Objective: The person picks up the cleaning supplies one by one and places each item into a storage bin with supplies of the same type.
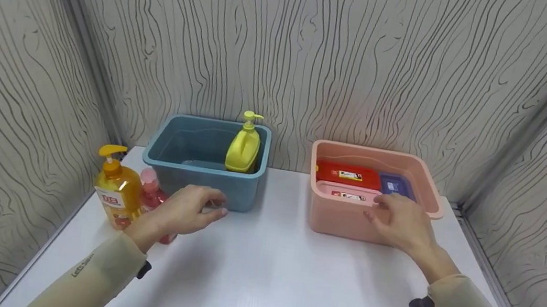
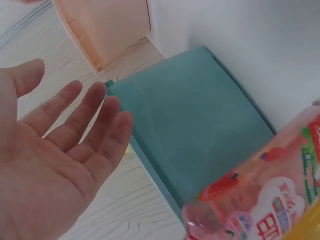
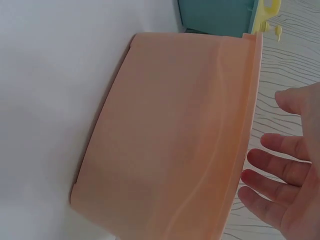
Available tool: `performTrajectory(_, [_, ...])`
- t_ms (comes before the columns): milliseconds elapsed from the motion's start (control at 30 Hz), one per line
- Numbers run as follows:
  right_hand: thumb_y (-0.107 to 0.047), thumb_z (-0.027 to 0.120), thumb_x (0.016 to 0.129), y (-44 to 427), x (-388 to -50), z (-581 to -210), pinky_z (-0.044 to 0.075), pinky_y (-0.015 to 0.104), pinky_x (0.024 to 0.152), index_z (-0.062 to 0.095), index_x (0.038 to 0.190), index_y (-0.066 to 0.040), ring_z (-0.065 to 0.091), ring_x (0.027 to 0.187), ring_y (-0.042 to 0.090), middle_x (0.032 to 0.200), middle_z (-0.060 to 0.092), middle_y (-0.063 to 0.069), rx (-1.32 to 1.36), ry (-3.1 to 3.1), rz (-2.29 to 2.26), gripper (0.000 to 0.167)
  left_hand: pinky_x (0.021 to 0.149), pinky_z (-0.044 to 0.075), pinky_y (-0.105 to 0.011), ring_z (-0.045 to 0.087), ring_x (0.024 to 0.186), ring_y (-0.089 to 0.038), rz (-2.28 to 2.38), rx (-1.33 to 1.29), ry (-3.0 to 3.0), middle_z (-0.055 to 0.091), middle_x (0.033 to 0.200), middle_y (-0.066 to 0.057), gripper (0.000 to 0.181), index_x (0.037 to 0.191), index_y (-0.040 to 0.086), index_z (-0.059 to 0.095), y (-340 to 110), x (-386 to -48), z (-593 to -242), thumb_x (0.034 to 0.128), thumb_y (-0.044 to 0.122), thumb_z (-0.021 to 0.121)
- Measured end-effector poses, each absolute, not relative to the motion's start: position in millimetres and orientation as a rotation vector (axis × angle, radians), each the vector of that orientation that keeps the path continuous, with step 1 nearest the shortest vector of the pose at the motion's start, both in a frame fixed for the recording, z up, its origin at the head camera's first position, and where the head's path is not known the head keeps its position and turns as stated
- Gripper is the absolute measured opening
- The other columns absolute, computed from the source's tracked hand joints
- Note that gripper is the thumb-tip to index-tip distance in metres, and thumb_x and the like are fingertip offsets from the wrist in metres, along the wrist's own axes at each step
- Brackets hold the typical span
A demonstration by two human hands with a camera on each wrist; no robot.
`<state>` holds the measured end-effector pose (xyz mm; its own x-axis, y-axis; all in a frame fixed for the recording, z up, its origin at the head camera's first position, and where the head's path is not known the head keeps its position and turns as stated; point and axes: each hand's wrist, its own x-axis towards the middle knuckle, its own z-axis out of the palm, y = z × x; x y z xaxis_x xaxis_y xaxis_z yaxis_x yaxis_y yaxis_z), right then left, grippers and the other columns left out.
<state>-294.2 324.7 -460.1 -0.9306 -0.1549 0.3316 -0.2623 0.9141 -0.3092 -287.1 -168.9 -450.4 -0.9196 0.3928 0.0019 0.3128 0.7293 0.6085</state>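
Observation:
In the head view my left hand (image 1: 187, 209) hovers in front of the blue-green bin (image 1: 206, 181), fingers loosely bent and holding nothing. A pink bottle (image 1: 152, 196) and an amber pump bottle (image 1: 115, 193) stand beside my left wrist. Inside that bin leans a yellow pump bottle (image 1: 243, 148). My right hand (image 1: 402, 220) is at the front rim of the pink bin (image 1: 344, 221), empty; whether it touches the rim I cannot tell. The pink bin holds a red box (image 1: 365, 176), a pink-lidded box (image 1: 342, 193) and a blue box (image 1: 396, 184).
The white table (image 1: 257, 278) runs between both arms. Wood-patterned panels (image 1: 291, 60) rise behind the bins and at both sides. A gap separates the two bins.

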Motion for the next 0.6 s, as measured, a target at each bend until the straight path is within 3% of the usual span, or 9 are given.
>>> performTrajectory(300, [-0.040,0.079,0.103,290.8,-296.3,-452.8,0.063,0.066,0.107,0.074,0.143,-0.011,0.078,0.119,0.037,0.138,0.081,0.014,0.411,-2.772,0.626,0.050,0.110,0.065,-0.048,0.073,0.124,-0.019,1.056,0.455,2.822,0.077,0.137,0.005,0.038,0.142,0.029,0.075,-198.4,-274.1,-452.7,0.1079,0.044,0.074])
performTrajectory(600, [-0.036,0.083,0.100,251.3,-304.5,-450.3,0.060,0.065,0.114,0.077,0.140,-0.012,0.078,0.123,0.034,0.139,0.082,0.009,0.548,-2.697,0.672,0.047,0.095,0.069,-0.038,0.075,0.102,-0.019,1.139,0.457,2.865,0.080,0.125,0.002,0.036,0.139,0.022,0.076,-226.3,-262.9,-450.5,0.1091,0.040,0.074])
